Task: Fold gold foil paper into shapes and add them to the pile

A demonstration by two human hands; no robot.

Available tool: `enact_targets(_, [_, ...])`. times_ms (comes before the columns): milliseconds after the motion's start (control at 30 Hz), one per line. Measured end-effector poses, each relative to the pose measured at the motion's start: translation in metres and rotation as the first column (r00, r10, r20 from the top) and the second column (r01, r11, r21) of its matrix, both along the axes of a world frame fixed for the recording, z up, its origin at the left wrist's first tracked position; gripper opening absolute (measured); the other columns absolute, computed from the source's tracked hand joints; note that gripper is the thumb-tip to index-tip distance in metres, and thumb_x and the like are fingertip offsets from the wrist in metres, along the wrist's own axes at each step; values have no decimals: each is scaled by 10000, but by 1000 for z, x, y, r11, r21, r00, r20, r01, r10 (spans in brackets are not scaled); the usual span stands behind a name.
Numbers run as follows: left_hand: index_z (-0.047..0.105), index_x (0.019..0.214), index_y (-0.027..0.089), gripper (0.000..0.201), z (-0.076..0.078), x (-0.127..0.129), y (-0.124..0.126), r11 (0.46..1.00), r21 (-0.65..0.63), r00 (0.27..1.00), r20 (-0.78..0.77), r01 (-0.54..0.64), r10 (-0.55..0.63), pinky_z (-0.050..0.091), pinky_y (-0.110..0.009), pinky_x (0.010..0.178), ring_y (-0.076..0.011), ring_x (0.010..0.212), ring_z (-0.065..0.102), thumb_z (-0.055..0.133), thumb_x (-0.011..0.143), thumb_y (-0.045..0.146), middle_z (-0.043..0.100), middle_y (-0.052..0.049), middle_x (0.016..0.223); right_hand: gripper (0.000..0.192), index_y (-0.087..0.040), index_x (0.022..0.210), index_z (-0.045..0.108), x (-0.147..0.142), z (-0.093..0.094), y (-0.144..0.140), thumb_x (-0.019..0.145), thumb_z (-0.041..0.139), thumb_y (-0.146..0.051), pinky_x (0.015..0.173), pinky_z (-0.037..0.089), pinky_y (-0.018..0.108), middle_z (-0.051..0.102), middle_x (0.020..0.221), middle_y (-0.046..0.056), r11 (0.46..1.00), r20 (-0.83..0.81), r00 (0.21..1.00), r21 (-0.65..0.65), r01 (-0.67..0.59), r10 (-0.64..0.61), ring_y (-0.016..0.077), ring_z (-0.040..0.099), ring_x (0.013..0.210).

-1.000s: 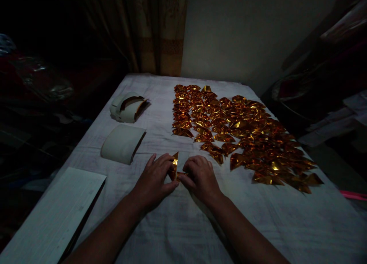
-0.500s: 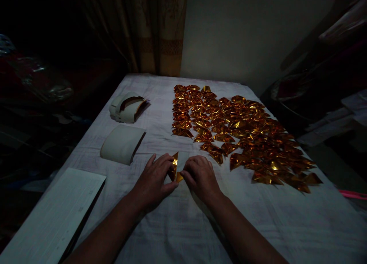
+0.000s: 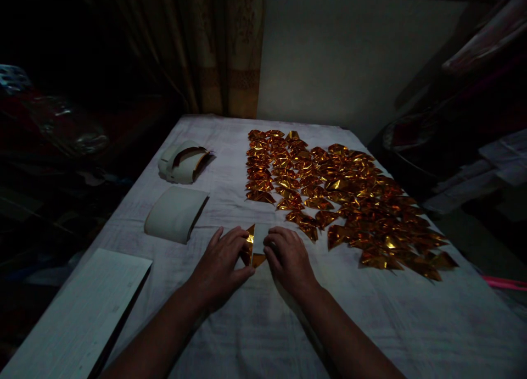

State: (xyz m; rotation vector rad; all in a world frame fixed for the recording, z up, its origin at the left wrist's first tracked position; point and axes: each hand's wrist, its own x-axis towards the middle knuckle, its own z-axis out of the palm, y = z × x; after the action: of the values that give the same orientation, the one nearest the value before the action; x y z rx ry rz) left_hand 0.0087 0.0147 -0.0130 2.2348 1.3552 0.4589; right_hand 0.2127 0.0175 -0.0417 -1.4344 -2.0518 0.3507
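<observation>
A small gold foil paper (image 3: 252,246) lies on the white cloth table (image 3: 263,313) near the front middle, partly folded with its white back showing. My left hand (image 3: 220,263) presses on its left side and my right hand (image 3: 288,258) presses on its right side, both with fingers bent over the paper. A wide spread of several folded gold foil pieces (image 3: 341,195) covers the table to the right and behind my hands.
A curled stack of white-backed foil sheets (image 3: 175,213) lies left of my hands, another curled bundle (image 3: 183,162) behind it. A flat white sheet (image 3: 82,313) sits at the front left corner. A curtain (image 3: 214,49) hangs behind; dark clutter flanks both sides.
The paper's right flap has opened out, so more of its white back shows between my hands. The view has tilted slightly upward; both hands stay on the paper.
</observation>
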Motion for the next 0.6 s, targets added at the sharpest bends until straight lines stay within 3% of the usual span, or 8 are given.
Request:
enact_targets(100, [585,1124,258,343,2,-2,1,1000,11,1000,-7,24,-24,108,-626,1209,-288,1398,444,695,801,226,583,-62,1399,332,-205,1179,613,-1,-9,0,890,506,-82,996,402,421,611,1304,122,995,-8,999,83,54,-54,261,513,1211])
enact_targets(200, [593,1114,266,319,6,-9,4,997,4,997,6,82,-82,73,-643,1208,-294,1428,409,685,814,209,597,-51,1398,435,-221,1250,594,-2,-12,2,872,474,-41,995,402,426,620,1326,108,994,3,997,68,80,-80,257,514,1226])
enact_targets(400, [592,1213,306,396,10,-24,10,990,-44,990,-16,136,-137,83,-693,1193,-321,1513,239,649,849,164,526,-34,1498,361,-249,1213,626,2,-4,13,924,474,-95,930,442,391,683,1154,82,997,13,997,-11,70,-70,247,564,1080])
enact_targets(600, [541,1344,336,480,4,-30,11,986,3,985,-37,169,-169,125,-693,1197,-301,1518,229,532,909,134,510,-16,1513,447,-253,1122,653,6,7,19,787,523,14,881,450,359,688,1052,56,996,5,1000,-84,-6,6,237,574,1010])
